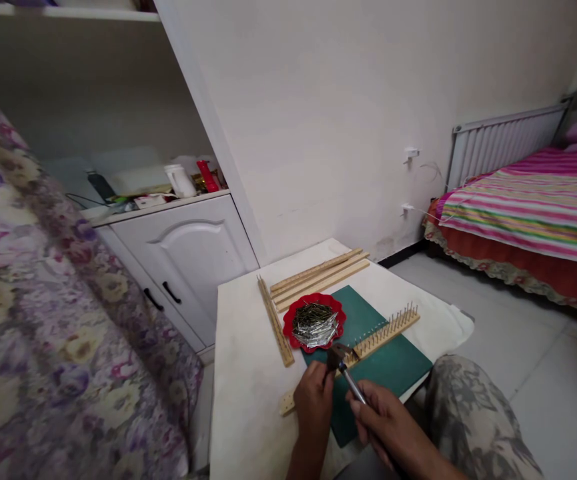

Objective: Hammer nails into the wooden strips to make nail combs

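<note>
Right hand point(385, 417): fingers wrapped around the handle of a hammer point(353, 385), firm hold. Hammer head is up front, right by the left fingers, over the near part of the wooden strip.

Left hand point(313, 393): at the strip, fingers curled in next to the hammer head. Grip unclear, can't tell if a nail is pinched there.

One knee in patterned fabric point(473, 413) sits right of the hands, beside the table edge.

Wooden strip point(379, 343) lies diagonally across the green mat point(398, 367), near-left end past the mat edge, over the table point(248, 393). Upright nails point(393, 323) run along its far-right stretch; near-left end shows holes or dots, too small to say which.

Red scalloped dish point(288, 325) is just beyond the left hand, partly over the mat corner. Loose nails point(315, 323) inside, dark ones at the back, silvery at the front.

Left of the dish: another strip point(275, 323), lengthwise. Behind the dish: several strips point(321, 277) side by side near the table's far edge.

Further out: floral curtain point(68, 347) and white cabinet point(193, 260) on the left, plain wall point(328, 120) ahead, bed point(533, 200) with striped cover on the right.
</note>
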The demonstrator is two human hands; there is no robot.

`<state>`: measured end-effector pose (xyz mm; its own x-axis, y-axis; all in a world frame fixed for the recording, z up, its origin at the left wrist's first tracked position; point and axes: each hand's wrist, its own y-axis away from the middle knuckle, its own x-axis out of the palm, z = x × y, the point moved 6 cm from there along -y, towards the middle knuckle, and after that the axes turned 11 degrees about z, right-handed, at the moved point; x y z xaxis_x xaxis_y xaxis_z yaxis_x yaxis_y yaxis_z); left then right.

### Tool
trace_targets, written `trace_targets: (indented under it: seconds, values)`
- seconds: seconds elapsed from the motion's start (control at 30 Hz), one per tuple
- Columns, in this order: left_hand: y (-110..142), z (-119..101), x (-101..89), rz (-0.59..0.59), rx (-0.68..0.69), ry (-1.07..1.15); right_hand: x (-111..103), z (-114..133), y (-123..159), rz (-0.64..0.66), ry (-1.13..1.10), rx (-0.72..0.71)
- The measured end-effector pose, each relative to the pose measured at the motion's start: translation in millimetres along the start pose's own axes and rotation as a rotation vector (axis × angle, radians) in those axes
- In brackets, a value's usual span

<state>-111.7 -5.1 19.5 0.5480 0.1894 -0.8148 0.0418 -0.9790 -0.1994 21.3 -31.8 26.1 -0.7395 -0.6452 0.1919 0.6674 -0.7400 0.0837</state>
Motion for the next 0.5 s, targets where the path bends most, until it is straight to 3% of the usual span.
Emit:
trace_targets:
  seconds: [0.5]
  values:
    - [-0.5, 1.6, 0.1, 0.004, 0.005, 0.05, -5.2, 3.1, -1.3, -0.035, 0.202, 0.03]
